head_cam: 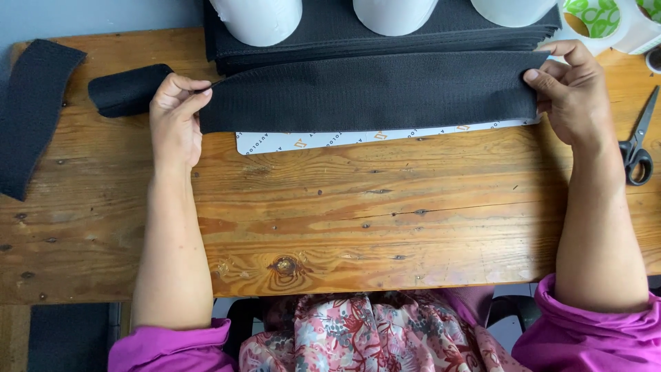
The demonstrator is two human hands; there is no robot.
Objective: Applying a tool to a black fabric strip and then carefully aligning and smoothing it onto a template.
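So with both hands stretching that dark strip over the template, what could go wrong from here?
The left hand pinches the dark fabric strip only at its edge, so it may slip and lose tension. The strip hides most of the white template, so alignment could drift unnoticed. The right hand works close to the scissors, which an elbow might knock off the table.

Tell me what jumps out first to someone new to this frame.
A long strip of dark grey ribbed fabric stretched across the far side of the worn wooden table, pinched at its ends by the left hand and the right hand. Behind it sits a stack of similar dark fabric with white cylinders on top. Black-handled scissors lie at the table's right edge.
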